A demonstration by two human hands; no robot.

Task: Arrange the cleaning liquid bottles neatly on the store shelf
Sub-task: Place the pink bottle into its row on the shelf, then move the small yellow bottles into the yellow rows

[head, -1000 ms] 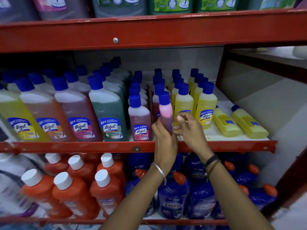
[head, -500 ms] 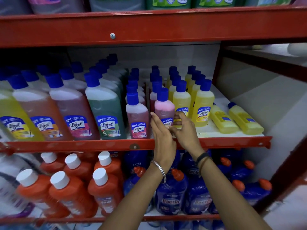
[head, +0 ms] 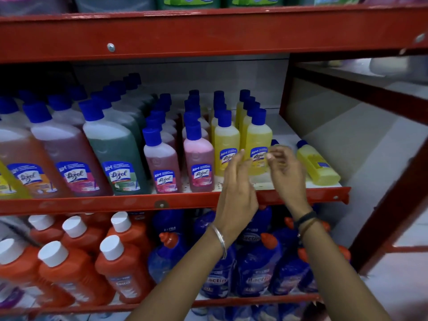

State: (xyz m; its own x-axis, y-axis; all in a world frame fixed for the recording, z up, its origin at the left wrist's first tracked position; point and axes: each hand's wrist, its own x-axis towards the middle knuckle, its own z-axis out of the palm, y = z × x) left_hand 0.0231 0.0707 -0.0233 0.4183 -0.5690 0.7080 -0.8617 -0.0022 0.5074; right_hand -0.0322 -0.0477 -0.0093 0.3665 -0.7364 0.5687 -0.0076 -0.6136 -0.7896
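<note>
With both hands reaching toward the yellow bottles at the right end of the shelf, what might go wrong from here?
1. The left hand and right hand, both empty, are close to the front upright yellow bottle; a nudge might topple it into the tightly packed row behind.
2. The lying yellow bottle rests near the shelf edge; a brush from the right hand could roll it off.

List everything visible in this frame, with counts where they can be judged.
Large Lizol bottles: about four front, yellow to green, middle shelf left.
Small pink bottles: two rows, middle shelf centre.
Small yellow bottles: two rows upright; one lying right, another hidden behind the right hand.
Orange bottles: several, white caps, lower shelf left.
Blue bottles: several, orange caps, lower right.
Shelf rail: red.
Left hand: empty.
Right hand: empty.
</note>
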